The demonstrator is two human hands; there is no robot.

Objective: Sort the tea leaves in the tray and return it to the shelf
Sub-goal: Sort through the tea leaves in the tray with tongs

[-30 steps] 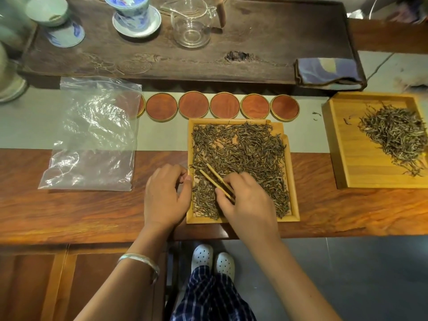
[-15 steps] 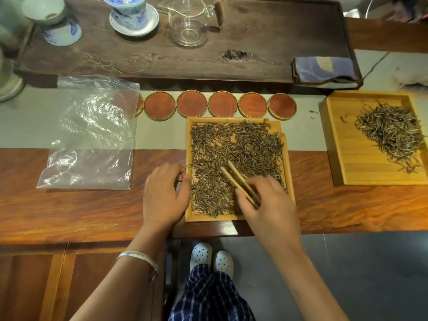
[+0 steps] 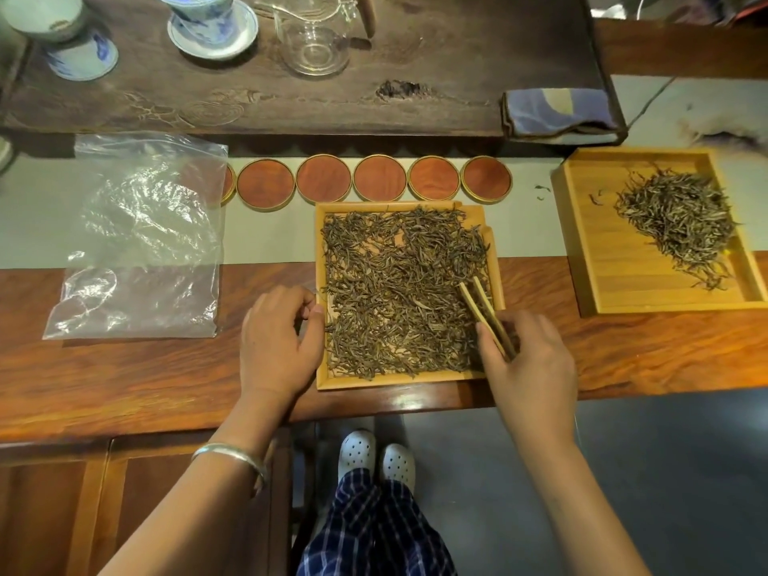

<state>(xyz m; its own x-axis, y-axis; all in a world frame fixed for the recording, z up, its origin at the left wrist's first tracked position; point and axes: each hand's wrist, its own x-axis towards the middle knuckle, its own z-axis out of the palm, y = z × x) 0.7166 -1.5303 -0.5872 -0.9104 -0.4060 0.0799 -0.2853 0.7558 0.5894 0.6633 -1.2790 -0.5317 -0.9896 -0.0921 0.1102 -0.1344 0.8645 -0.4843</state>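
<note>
A square bamboo tray (image 3: 407, 380) lies at the table's front edge, covered with dark loose tea leaves (image 3: 395, 293). My right hand (image 3: 528, 363) holds bamboo tweezers (image 3: 484, 313) over the tray's right side, their tips down among the leaves near the right rim. My left hand (image 3: 278, 342) rests at the tray's left rim with its fingers curled, thumb and fingertips close together; whether it pinches a leaf cannot be seen. A second bamboo tray (image 3: 602, 268) to the right holds a smaller pile of paler leaves (image 3: 677, 222).
A clear plastic bag (image 3: 141, 239) lies flat to the left. A row of round wooden coasters (image 3: 378, 178) sits behind the near tray. The dark tea board (image 3: 436, 56) beyond carries cups, a glass pitcher (image 3: 316, 39) and a folded cloth (image 3: 557, 114).
My right hand with the tweezers has moved from the tray's lower middle to its right side. My left hand has stayed at the left rim.
</note>
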